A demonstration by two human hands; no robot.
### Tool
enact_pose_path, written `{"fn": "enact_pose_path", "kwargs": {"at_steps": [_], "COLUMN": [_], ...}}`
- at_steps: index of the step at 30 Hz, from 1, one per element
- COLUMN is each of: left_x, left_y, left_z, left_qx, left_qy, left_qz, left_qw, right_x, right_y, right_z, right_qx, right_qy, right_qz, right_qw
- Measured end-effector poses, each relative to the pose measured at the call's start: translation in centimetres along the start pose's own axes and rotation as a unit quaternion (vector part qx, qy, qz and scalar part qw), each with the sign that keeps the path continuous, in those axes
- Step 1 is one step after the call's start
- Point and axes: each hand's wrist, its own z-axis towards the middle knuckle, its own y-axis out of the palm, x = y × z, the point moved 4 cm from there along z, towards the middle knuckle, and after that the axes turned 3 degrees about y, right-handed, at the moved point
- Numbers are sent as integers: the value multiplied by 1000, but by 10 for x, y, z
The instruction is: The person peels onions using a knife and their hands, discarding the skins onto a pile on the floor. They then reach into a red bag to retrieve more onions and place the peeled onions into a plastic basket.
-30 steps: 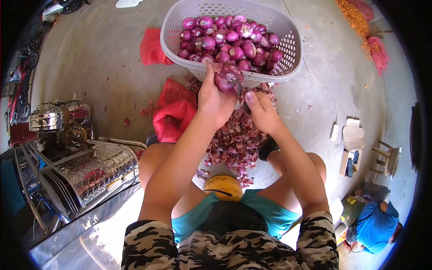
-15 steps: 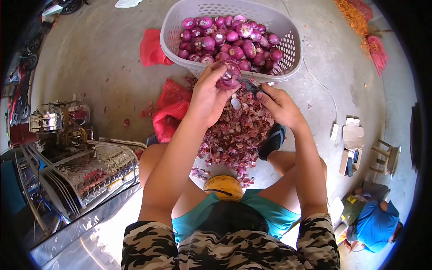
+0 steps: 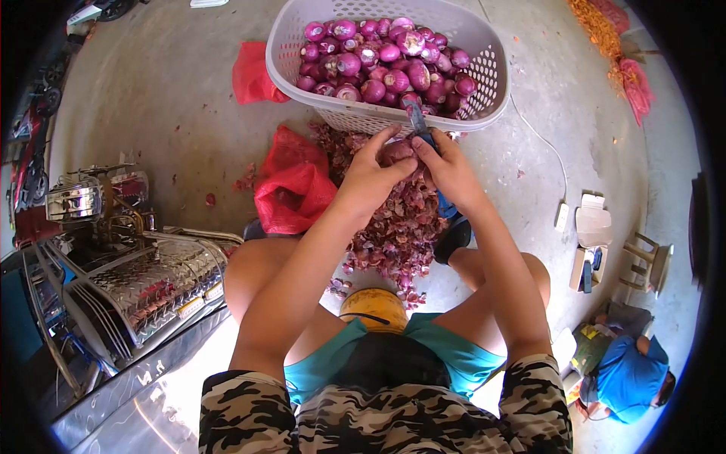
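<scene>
My left hand (image 3: 374, 175) is closed around a red onion (image 3: 396, 152), partly covered by the fingers. Beside it, my right hand (image 3: 455, 174) grips a small knife (image 3: 417, 118), its blade pointing away from me toward the basket. The right thumb meets the onion's side. Just beyond both hands stands a grey plastic basket (image 3: 344, 107) full of peeled red onions (image 3: 395, 79). Below the hands, a heap of dry onion skins (image 3: 397, 223) covers the floor between my feet.
Red mesh sacks (image 3: 291, 185) lie left of the skins. A yellow bucket (image 3: 376, 309) is between my legs. At left stands a metal-bodied vehicle (image 3: 151, 280). A power strip (image 3: 562, 217), an open box (image 3: 592, 234) and a wooden stool (image 3: 649, 265) are at right, near another person (image 3: 631, 378).
Both hands have come closer together and lower. The onion has turned and is now more covered by my fingers. The knife has swung to point away, with its blade showing.
</scene>
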Motion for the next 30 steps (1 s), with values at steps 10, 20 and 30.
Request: {"fn": "enact_pose_path", "kwargs": {"at_steps": [10,20,30], "left_x": [-17,-9,-6], "left_y": [5,-10,-15], "left_z": [-7,-2,-3], "left_qx": [44,38,59], "left_qy": [-90,-30,-68], "left_qz": [-218,-115,-230], "left_qw": [971,992,969], "right_x": [17,25,6], "right_y": [8,-7,1], "right_z": [-2,5,-8], "right_qx": [95,121,40], "right_qy": [-45,-136,-73], "right_qz": [111,-320,-39], "right_qw": [988,930,996]}}
